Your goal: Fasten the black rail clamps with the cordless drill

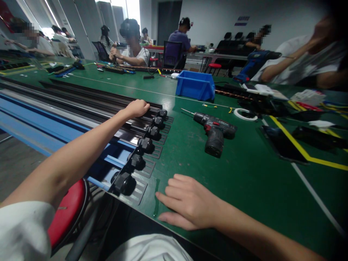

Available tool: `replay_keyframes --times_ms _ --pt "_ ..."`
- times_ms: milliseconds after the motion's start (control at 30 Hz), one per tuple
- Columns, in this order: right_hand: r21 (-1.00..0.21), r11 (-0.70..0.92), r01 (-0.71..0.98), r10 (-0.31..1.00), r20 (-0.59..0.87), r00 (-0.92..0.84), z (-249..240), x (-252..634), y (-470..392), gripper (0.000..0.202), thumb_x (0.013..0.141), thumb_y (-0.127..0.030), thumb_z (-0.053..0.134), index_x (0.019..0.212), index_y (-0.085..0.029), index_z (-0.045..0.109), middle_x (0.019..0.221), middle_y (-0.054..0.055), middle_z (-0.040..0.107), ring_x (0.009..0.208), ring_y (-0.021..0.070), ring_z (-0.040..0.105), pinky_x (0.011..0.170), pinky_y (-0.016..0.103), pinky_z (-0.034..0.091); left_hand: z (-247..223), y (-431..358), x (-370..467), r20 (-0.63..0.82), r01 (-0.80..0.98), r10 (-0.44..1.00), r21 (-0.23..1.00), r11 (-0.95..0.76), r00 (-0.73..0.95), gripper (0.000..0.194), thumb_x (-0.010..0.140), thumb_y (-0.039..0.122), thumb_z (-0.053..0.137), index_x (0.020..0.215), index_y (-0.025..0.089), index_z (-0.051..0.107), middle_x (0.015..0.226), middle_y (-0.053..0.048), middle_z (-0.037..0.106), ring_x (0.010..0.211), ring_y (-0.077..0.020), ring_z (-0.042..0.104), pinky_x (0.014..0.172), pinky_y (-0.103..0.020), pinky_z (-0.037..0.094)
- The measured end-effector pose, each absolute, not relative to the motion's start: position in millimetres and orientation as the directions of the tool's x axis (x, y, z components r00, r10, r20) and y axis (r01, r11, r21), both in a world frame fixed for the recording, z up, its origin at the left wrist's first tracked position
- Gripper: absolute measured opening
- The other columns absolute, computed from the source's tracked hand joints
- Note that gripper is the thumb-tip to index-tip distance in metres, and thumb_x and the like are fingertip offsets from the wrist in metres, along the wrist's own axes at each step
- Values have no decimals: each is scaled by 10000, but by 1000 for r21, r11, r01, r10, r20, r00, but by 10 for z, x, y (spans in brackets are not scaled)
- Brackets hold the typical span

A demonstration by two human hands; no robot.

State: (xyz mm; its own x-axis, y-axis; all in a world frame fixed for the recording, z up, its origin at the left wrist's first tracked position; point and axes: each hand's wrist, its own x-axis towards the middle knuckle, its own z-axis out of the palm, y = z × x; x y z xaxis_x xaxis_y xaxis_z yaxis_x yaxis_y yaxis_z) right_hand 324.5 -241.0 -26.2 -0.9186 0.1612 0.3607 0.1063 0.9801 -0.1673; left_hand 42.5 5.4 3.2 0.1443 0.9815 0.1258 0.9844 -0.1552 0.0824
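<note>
My left hand [138, 108] is closed over the far side of a row of long black metal profiles [106, 100], near their right ends; its fingertips are partly hidden. Several black cable glands [146, 145] stick out of those ends, each with a flat slotted plate [137, 194] beside it. My right hand [187, 203] lies low over the front edge of the green table [244, 188], holding nothing. Its thumb and forefinger point apart toward the glands, while the other fingers bend slightly. Beyond it, a black cordless drill [214, 132] with a long bit lies on its side.
A blue plastic bin [195, 86] stands behind the drill. Right of it are a white ring-shaped roll [245, 114], a dark flat device [284, 143] and yellow tape lines. A blue drill [254, 63] stands near a co-worker [296, 59]. A red stool [67, 210] sits below the profiles.
</note>
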Motion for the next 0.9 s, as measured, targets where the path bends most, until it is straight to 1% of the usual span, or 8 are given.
replay_keyframes --times_ms 200,433,700,900 --pt "-183 983 -24 44 360 -932 -309 3224 -2467 387 972 -447 503 1080 -111 660 684 17 588 637 166 452 601 340 242 29 55 423 129 986 981 74 -152 141 511 939 435 309 886 122 710 945 -189 711 910 -272 656 792 -313 460" --pt "-223 971 -86 8 393 -919 -364 3182 -2549 395 967 -456 486 1074 -122 668 653 3 574 594 164 413 566 339 227 19 64 419 126 987 984 91 -136 124 523 939 450 308 895 118 709 959 -200 706 923 -285 656 808 -323 463" --pt "-189 982 28 95 357 -929 -288 3218 -2474 400 978 -466 487 1070 -121 668 684 17 587 647 168 450 617 342 256 40 41 428 126 987 984 78 -140 129 514 935 442 311 907 117 709 943 -186 708 913 -269 656 796 -304 461" --pt "-189 958 214 262 287 -921 -243 3246 -2412 433 991 -475 468 1153 -116 647 769 45 615 723 180 486 688 344 293 41 43 431 122 988 984 71 -140 130 508 940 433 312 902 127 715 956 -182 711 948 -273 654 810 -302 457"
